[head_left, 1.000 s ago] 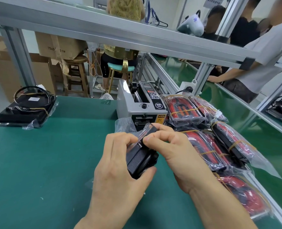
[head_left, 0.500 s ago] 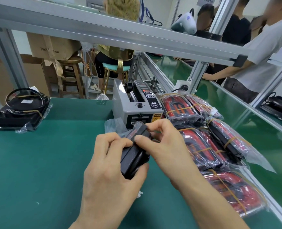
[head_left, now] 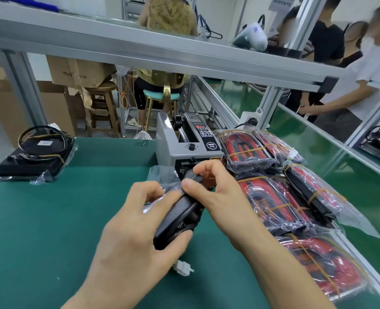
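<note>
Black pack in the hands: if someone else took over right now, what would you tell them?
Left hand grips the black pack from below, above the green table.
Right hand pinches the clear bag at the pack's top end, just in front of the tape machine.
A white plug sits below the left hand.
Done: the pack looks to be inside its bag; bagged packs are piled on the right.
Left: probably close the bag's end, then add it to the pile.
</note>
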Available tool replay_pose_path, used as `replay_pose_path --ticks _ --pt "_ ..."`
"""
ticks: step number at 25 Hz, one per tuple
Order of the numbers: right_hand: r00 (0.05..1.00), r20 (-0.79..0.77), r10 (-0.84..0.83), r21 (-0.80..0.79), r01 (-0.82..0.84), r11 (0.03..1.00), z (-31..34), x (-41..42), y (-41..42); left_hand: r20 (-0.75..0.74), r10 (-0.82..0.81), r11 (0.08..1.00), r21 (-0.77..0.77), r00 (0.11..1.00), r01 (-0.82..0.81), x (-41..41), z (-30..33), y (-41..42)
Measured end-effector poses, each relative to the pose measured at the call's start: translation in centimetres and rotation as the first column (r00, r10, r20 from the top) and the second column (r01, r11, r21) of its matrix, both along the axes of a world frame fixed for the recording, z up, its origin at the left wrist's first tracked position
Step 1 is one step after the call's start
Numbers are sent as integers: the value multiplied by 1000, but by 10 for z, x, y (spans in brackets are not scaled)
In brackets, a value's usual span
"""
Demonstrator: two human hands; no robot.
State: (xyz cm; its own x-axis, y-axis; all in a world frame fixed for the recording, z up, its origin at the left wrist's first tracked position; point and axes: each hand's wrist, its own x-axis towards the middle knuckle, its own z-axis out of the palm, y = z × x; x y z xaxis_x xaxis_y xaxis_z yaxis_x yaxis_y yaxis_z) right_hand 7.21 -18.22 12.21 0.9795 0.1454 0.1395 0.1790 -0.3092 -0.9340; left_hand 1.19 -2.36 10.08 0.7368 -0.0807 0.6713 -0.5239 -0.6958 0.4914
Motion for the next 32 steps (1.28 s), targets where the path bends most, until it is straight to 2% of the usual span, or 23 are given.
replay_pose_path --ticks 2,3,5,7,10,12,14,16,19,23,26,27,28,29,30,31,32 --pt "990 -102 101 116 -89 989 -11 3 -12 -2 25 999 19 1000 -25 1 -4 20" --pt "971 -161 178 139 -156 978 -18 5 -20 -28 11 999 -31 1000 -12 3 -7 33" --pt "911 -260 321 58 -317 947 -36 5 -28 -108 -98 973 -221 989 73 2 -18 55" --pt "860 -320 399 -52 -436 898 -52 4 -18 -136 -226 895 -419 965 151 -1 -33 66" --pt "896 -194 398 -77 -419 905 -53 10 2 -215 -292 794 -597 932 111 -4 -50 76" --pt "937 -12 350 -236 -342 909 -39 19 2 -300 -297 802 -593 906 67 -3 -54 83" --pt "916 137 376 -478 -271 835 -25 27 -1 -370 -315 835 -546 874 69 -2 -52 81" --pt "892 150 426 -609 -256 751 -21 30 1 -399 -310 816 -577 863 26 0 -49 73" --pt "880 108 462 -638 -295 711 -25 32 3 -415 -312 756 -653 855 -41 5 -44 70" --pt "919 15 394 -583 -312 750 -32 35 -1 -415 -443 739 -670 795 62 9 -48 68" --pt "892 -46 451 -627 -377 681 -32 36 -7 -381 -414 703 -711 827 24 10 -59 60" --pt "890 -67 451 -595 -399 698 -32 36 -10 -359 -409 668 -744 839 7 10 -63 60" --pt "916 -66 395 -501 -373 781 -33 36 -14 -337 -408 631 -776 849 -5 10 -67 61" --pt "968 -50 247 -334 -250 909 -34 37 -18 -322 -395 608 -794 860 -18 11 -72 60" --pt "998 -48 39 -149 -46 988 -39 41 -21 -301 -368 589 -807 880 -30 11 -75 58" --pt "983 -81 -164 -19 163 986 -42 45 -21 -272 -328 570 -820 905 -40 11 -78 54" --pt "947 -113 -302 34 308 951 -46 49 -20 -249 -287 555 -831 925 -51 12 -79 50"
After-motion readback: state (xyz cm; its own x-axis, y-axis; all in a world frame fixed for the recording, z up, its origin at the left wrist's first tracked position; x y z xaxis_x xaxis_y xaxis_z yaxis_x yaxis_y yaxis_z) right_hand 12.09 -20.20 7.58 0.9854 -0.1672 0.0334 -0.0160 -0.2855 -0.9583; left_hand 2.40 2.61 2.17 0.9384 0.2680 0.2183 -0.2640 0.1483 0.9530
